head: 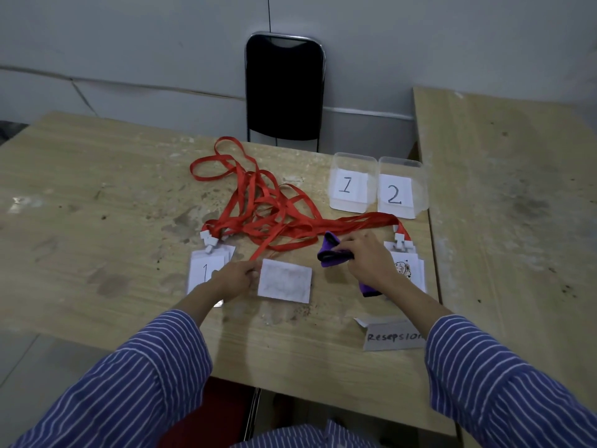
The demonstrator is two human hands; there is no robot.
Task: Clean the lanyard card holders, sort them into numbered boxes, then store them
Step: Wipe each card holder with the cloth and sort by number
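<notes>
- Left hand (233, 279): fingers pinch the left edge of a card holder (285, 280) that lies flat on the table (97, 195).
- Right hand (368, 258): fingers curled round a purple cloth (332, 252), gripping it.
- Key relation: the holder lies to the left of the cloth, near it but apart; its long axis runs left to right. The right hand holds the cloth, so the wipe falls to it.
- Count: two boxes, box 1 (350, 185) and box 2 (399, 194), touching at the far right; two further stacks of holders, left stack (202, 270) and right stack (408, 266), number in each unclear.
- Red lanyards (258, 205) lie tangled; count unclear.
- One paper label (392, 336) near the front edge.
</notes>
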